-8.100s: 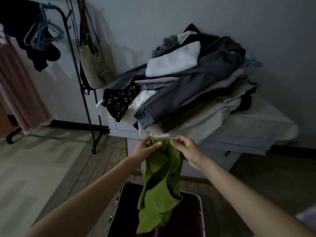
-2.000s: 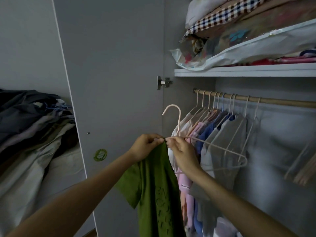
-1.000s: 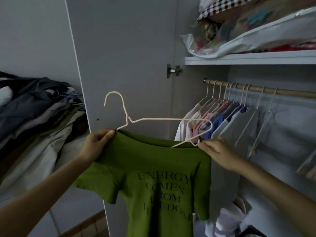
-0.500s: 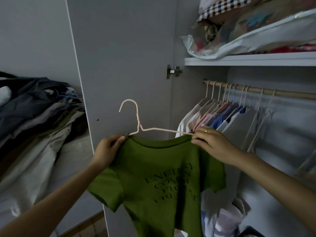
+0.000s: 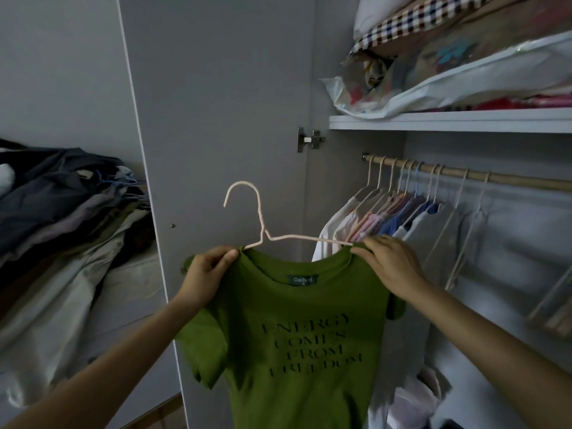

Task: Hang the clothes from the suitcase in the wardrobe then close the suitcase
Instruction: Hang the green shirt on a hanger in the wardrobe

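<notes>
Here the open wardrobe (image 5: 483, 212) fills the right side of the view, its grey door (image 5: 216, 103) swung out toward the middle. A shelf (image 5: 448, 120) near the top carries bagged bedding (image 5: 464, 57), and under it a wooden rail (image 5: 510, 181) runs from left down to right, with a row of clothes on hangers (image 5: 396, 218) bunched at its left end. At far left lies a heap of folded clothes (image 5: 62, 227).

In front of the door and the rail's left end a green T-shirt (image 5: 288, 342) is held up, front to the camera, neck uppermost and hem down, so its long axis is about vertical; dark printed lettering crosses the chest. A pale wire hanger (image 5: 263, 233) sits in the neck opening, its bar running left to right and tilted a little lower on the right, its hook rising above the left shoulder with the open end curling leftward.

The left hand (image 5: 207, 277) pinches the shirt's left shoulder at the neckline. The right hand (image 5: 390, 267) grips the right shoulder, where the hanger's arm goes under the cloth.
</notes>
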